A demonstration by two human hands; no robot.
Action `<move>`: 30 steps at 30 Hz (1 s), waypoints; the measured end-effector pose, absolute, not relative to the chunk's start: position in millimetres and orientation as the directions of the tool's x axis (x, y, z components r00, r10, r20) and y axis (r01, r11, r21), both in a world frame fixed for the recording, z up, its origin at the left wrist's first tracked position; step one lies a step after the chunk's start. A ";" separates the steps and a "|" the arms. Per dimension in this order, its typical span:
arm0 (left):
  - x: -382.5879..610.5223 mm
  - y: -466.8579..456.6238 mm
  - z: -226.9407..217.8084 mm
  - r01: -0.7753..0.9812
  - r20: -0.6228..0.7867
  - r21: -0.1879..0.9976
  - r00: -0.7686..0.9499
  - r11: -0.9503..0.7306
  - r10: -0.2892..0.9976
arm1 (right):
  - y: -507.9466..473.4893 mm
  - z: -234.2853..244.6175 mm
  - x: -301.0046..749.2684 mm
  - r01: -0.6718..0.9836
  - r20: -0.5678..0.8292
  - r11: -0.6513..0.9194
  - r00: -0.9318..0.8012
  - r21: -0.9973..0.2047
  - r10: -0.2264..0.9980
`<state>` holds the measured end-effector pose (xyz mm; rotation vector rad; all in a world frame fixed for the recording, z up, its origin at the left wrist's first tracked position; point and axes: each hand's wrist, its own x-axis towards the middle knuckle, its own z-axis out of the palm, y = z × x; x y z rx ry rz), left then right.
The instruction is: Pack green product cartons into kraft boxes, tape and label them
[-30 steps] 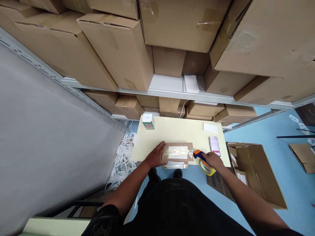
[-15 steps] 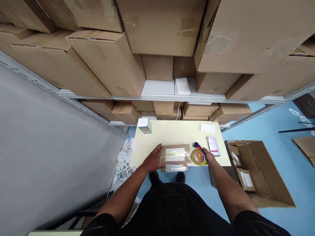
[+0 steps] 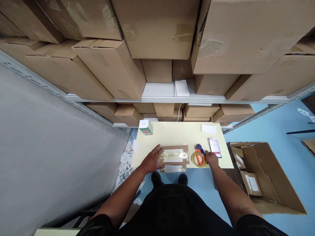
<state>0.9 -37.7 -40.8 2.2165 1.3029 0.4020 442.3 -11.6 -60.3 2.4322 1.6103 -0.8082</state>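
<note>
A flat cardboard parcel [image 3: 184, 147] with a white label under shiny clear tape lies at the table's front edge. My left hand [image 3: 152, 160] grips its left side, thumb near the front and fingers on top. Below the parcel's front side shows a taped flap with another white piece [image 3: 173, 168]. To the right is a tape dispenser [image 3: 200, 159], blue and orange, with a yellowish tape roll, lying on its side. My right hand [image 3: 212, 158] is closed at its right end; the fingertips are partly hidden. Beside that hand lies a phone [image 3: 215, 147] with a lit screen.
On the pale table [image 3: 169, 132] stand a small green-and-white box [image 3: 146, 127] and a white card [image 3: 209, 128]. A large open carton [image 3: 275, 177] holding small parcels stands right on the floor. Shelves of cardboard boxes [image 3: 159, 29] rise ahead; a grey wall [image 3: 49, 147] bounds the left.
My right hand has shifted slightly right relative to the tape dispenser, and less of the handle is covered. My left hand stays on the parcel. The head view has moved a little.
</note>
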 end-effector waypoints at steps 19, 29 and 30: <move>25.1 -51.0 2.8 0.524 -0.257 0.824 0.001 0.218 0.966 | -22.8 24.9 311.9 0.678 -0.384 -0.370 0.138 -0.635 0.913; 22.5 -52.7 6.9 0.256 -0.073 0.965 0.024 0.065 0.997 | -40.1 37.7 312.5 0.518 -0.204 -0.242 0.130 -0.821 0.970; 23.9 -51.4 -5.6 0.230 -0.124 0.966 -0.004 0.121 0.992 | -42.6 27.6 309.7 0.497 -0.238 -0.263 0.114 -0.827 0.964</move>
